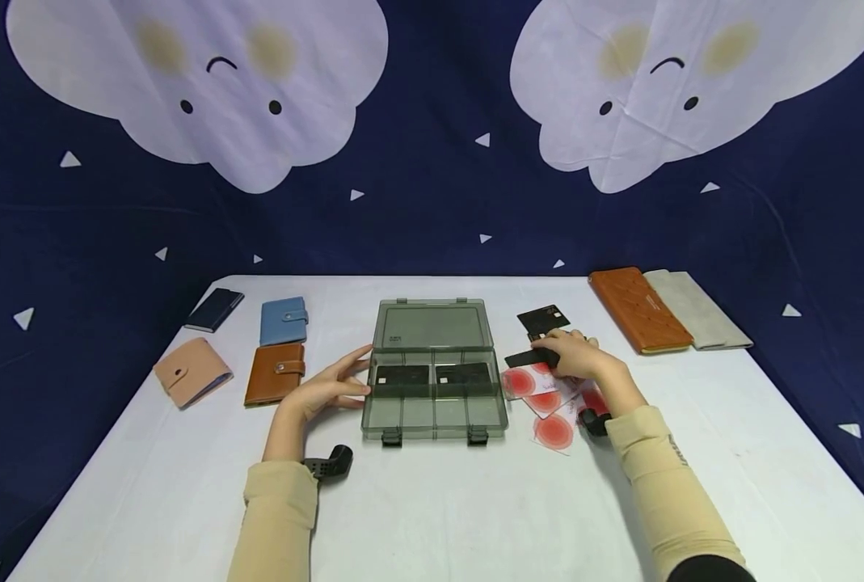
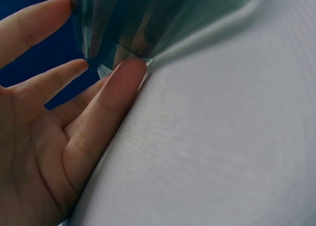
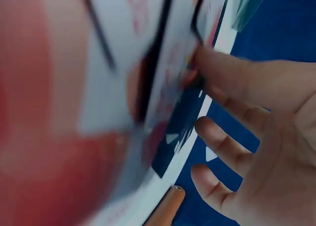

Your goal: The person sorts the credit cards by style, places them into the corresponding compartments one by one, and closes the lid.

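Black card (image 1: 524, 359) — pinched by right fingers (image 3: 222, 70); left fingers (image 2: 111, 100) splayed against box (image 1: 453, 414) — latches (image 1: 391, 437): head view only.

In the head view, the white table (image 1: 432, 517) is lit brightly and evenly, and soft shadows are cast beside both sleeves (image 1: 275, 517). The left wrist view is dimmer, with faint reflections caught on the box (image 2: 197, 23) at upper centre. In the right wrist view, the red-and-white cards (image 3: 49, 176) are heavily blurred at left, while the right hand (image 3: 266, 132) is rendered more clearly.
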A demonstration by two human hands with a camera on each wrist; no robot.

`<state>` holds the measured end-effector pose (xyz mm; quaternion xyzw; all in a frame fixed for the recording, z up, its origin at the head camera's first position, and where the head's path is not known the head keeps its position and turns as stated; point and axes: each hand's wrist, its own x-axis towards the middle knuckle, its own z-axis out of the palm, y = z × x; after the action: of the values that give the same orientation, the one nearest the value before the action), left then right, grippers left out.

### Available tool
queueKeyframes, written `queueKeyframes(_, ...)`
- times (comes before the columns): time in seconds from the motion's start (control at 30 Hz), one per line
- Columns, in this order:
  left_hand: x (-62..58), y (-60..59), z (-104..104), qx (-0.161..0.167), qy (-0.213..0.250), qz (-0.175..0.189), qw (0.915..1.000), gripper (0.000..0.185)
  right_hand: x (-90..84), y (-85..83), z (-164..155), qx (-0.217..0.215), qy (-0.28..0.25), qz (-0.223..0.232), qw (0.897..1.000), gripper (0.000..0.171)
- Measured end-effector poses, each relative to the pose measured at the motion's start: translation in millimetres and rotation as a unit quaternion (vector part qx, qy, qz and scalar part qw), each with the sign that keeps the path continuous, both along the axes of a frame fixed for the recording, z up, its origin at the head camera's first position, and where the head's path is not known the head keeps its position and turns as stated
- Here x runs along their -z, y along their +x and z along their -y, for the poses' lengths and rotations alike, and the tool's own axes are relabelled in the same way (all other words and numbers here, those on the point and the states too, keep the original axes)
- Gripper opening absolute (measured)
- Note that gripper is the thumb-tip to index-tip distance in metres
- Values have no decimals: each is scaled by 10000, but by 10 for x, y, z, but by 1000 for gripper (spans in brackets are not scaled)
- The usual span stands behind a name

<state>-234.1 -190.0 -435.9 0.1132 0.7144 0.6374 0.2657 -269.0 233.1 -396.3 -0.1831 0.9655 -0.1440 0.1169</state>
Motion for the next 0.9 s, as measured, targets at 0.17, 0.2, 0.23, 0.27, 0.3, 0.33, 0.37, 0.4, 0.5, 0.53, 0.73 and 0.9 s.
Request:
queueKeyframes(0.17, 13, 3, 2, 12, 10, -2, 10000, 85, -1, -77, -30, 318, 27, 145, 9994, 45)
queueKeyframes(0.2, 13, 4, 2, 19, 11, -12, 10000, 85, 2, -89, -36, 362, -5, 190, 9992, 44)
queueKeyframes(0.23, 12, 5, 2, 21, 15, -18, 10000, 85, 4, -98, -36, 403, -18, 238, 9989, 42)
queueKeyframes(0.27, 11, 7, 1, 23, 20, -24, 10000, 86, 1, -107, -38, 432, -38, 290, 9986, 40)
queueKeyframes(0.3, 8, 7, 0, 21, 23, -25, 10000, 86, -2, -118, -39, 467, -49, 346, 9983, 39)
queueKeyframes(0.33, 6, 7, -2, 25, 32, -31, 10000, 86, -7, -128, -40, 491, -44, 404, 9980, 37)
queueKeyframes(0.37, 3, 7, -3, 21, 34, -34, 10000, 86, -12, -137, -39, 508, -30, 458, 9977, 36)
queueKeyframes(0.4, 1, 8, -5, 22, 35, -39, 10000, 86, -18, -146, -38, 504, -3, 500, 9975, 34)
queueKeyframes(0.5, -4, 8, -6, 25, 30, -26, 10000, 86, -41, -169, -23, 388, -18, 552, 9977, 34)
queueKeyframes(0.53, -3, 9, -7, 27, 30, -24, 10000, 86, -46, -174, -10, 308, -72, 555, 9980, 35)
queueKeyframes(0.73, 1, 8, 0, 16, 22, -11, 10000, 86, -65, -201, 110, -157, 104, 547, 9983, 49)
queueKeyframes(0.9, 5, -2, -1, 13, 10, -19, 10000, 85, -83, -258, 151, -227, 734, 576, 9954, 47)
